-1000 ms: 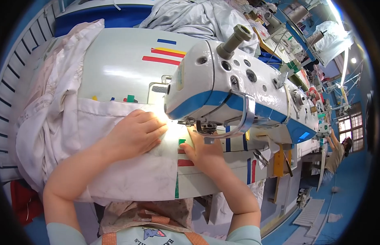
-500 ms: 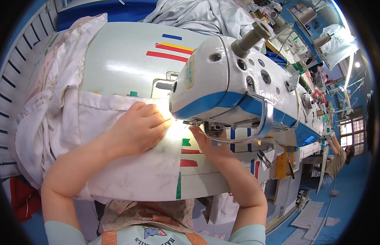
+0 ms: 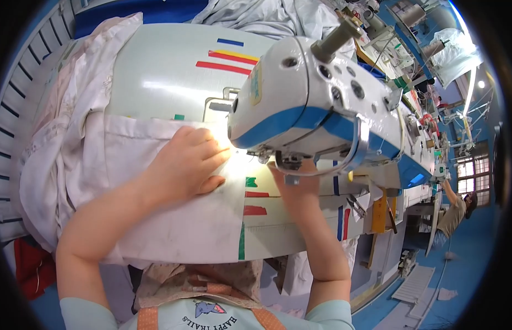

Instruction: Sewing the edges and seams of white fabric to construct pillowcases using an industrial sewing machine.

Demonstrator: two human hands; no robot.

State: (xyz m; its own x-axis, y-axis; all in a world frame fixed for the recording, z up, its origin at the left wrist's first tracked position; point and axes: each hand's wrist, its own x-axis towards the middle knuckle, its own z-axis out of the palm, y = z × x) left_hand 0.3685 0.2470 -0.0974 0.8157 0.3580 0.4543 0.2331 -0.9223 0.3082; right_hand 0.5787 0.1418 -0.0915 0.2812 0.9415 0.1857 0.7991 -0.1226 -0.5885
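Guiding white cloth under the needle of the sewing machine.

The white fabric (image 3: 157, 220) lies flat across the near part of the table (image 3: 162, 82), its right edge lit up right under the machine's needle area. My left hand (image 3: 184, 162) presses flat on it, fingers spread and unclenched, just left of the needle. My right hand (image 3: 297, 184) sits under the machine arm, right of the needle; it is blurred and I cannot tell whether it pinches the cloth. Over the last second my view has drawn closer to the sewing machine (image 3: 316, 104), while my left hand stays planted, so I judge the seam is still being fed. More fabric is heaped at the left (image 3: 52, 132), and coloured tape marks (image 3: 225, 58) lie on the far table.
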